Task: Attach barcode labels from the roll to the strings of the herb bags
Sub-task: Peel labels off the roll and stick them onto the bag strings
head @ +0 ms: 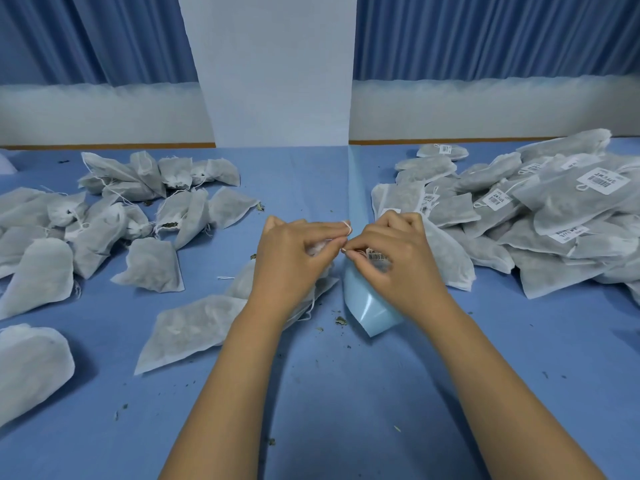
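Fingers curled, left hand pinches the string while right hand pinches a barcode label.

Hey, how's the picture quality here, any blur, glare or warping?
Head view: wide-angle warping tilts the white pillar sides; light is even and bluish, shadows faint; a soft sheen on the curled backing strip; the barcode label pinched by the right hand is too blurred to read.

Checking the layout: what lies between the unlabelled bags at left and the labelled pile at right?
Head view: the left hand and right hand pinching a string, a bag beneath them, and the pale-blue label strip.
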Available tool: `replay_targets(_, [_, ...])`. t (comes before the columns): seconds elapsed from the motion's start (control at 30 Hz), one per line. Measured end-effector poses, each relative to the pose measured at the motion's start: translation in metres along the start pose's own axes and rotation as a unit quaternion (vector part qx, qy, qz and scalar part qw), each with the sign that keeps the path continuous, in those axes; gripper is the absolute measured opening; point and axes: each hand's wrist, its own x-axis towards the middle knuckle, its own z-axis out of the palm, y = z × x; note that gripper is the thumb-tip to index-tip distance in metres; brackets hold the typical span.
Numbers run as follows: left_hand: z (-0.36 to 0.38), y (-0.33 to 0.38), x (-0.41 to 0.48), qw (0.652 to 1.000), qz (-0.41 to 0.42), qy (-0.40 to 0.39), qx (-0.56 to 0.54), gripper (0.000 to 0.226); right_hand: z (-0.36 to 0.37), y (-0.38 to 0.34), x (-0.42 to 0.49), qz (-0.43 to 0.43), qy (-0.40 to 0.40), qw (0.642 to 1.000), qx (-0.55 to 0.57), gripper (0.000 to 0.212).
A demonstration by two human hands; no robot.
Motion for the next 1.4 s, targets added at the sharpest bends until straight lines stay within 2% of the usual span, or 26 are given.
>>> replay_targets(0.07, [0.000, -0.002, 0.001, 0.999, 0.027, -0.025, 0.024, 0.009, -0.005, 0.002, -0.001, -0.001, 0.014, 1.000, 0.004, 0.007])
replay_targets(0.17, [-0.001, -0.002, 0.000, 0.998, 0.049, -0.046, -0.001, 0.007, -0.011, 0.005, 0.001, 0.006, 0.051, 0.999, -0.003, 0.015])
replay_targets(0.27, [0.004, -0.001, -0.001, 0.995, 0.018, -0.071, -0.063, 0.013, -0.010, 0.006, 0.001, 0.012, 0.067, 0.998, -0.014, 0.019])
replay_targets(0.33, [0.006, -0.001, -0.001, 0.989, -0.017, -0.082, -0.118, 0.021, -0.008, 0.004, 0.000, 0.046, 0.075, 0.996, 0.004, 0.015])
replay_targets(0.47, [0.006, 0.003, -0.002, 0.980, -0.039, -0.033, -0.192, 0.012, -0.003, 0.003, -0.001, 0.159, 0.070, 0.980, 0.094, 0.007])
replay_targets(0.57, [0.007, 0.005, -0.002, 0.981, -0.045, 0.006, -0.186, 0.010, -0.002, 0.002, 0.000, 0.251, 0.050, 0.939, 0.231, 0.010])
replay_targets(0.67, [0.007, 0.007, -0.003, 0.977, -0.070, 0.036, -0.199, 0.010, -0.001, -0.001, 0.000, 0.283, 0.031, 0.916, 0.281, 0.017])
replay_targets(0.87, [0.006, 0.010, -0.003, 0.968, -0.093, 0.041, -0.230, 0.011, 0.001, -0.008, 0.001, 0.258, -0.017, 0.921, 0.291, 0.014])
replay_targets(1.03, [0.007, 0.011, -0.002, 0.973, -0.094, 0.027, -0.211, 0.013, -0.004, -0.006, 0.000, 0.259, 0.018, 0.923, 0.284, 0.005])
replay_targets(1.2, [0.009, 0.012, -0.002, 0.969, -0.105, -0.011, -0.224, 0.016, -0.007, -0.002, 0.001, 0.272, 0.022, 0.912, 0.305, 0.019])
replay_targets(1.4, [0.007, 0.012, -0.002, 0.932, -0.174, -0.078, -0.308, 0.020, -0.007, -0.002, 0.000, 0.171, 0.017, 0.971, 0.167, 0.007])
